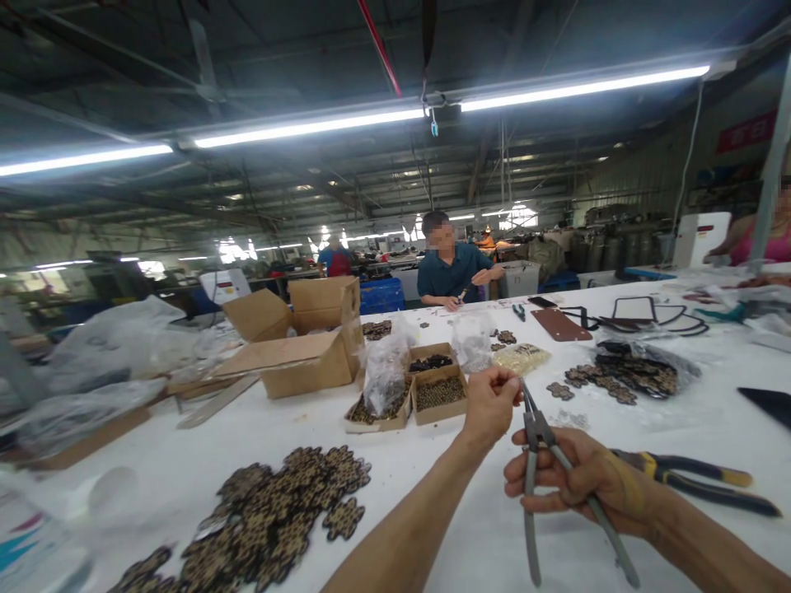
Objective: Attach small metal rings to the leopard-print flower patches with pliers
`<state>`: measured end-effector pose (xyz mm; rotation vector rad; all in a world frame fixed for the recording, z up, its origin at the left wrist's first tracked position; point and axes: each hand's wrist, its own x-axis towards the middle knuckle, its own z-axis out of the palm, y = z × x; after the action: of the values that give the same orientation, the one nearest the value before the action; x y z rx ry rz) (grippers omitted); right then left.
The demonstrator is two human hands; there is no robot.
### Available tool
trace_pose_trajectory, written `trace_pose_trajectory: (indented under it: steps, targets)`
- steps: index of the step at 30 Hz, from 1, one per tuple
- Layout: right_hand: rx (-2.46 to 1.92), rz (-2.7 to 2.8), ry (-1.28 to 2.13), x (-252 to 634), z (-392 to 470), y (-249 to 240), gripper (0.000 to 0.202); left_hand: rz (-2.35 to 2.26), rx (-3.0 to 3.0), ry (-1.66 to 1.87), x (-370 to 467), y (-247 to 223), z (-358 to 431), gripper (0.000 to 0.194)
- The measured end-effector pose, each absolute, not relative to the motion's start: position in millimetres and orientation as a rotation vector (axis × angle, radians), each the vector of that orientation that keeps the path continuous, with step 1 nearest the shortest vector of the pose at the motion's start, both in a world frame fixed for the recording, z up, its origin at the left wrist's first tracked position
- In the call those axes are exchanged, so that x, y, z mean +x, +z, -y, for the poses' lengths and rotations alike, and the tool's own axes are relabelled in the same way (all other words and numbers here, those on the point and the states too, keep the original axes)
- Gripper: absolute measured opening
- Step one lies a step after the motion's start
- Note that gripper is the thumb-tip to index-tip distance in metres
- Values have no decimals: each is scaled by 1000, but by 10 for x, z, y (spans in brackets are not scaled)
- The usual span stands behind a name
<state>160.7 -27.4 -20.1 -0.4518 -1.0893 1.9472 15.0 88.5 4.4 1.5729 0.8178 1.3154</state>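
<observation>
My right hand point(574, 478) is wrapped around long-nose pliers point(539, 432) with grey handles, and their narrow tips point up and away from me. Right at those tips, my left hand point(493, 405) pinches with thumb and forefinger; whatever it holds is too small to make out. Behind the left hand stands a small cardboard box of brass-coloured bits point(440, 393), with dark pieces point(431, 362) in the box beyond it. To the left lies a heap of brown-and-black patterned flower-shaped pieces point(278, 515).
Yellow-and-black pliers point(692, 478) lie right of my right hand. An open carton point(309, 354) stands left of the small boxes. Bagged dark pieces point(643, 368) and a brown panel point(561, 324) lie farther right. A co-worker point(454, 268) sits across the white table point(395, 502).
</observation>
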Motion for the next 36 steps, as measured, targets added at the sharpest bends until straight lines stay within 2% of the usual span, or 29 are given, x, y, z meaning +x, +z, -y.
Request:
trace_pose_trajectory:
  steps: [17,25,36]
  targets:
    - [-438,1112,1956,1610,309,-143,69,-751,1887,1392,70,132,-734,11]
    - [-411,1123,1958,1638,294,-166,72,-760,1770,1413,116,133,-759,11]
    - [-389,1132,1949,1627,276,-194,70,-788,1893,1447,81,182,-661,12]
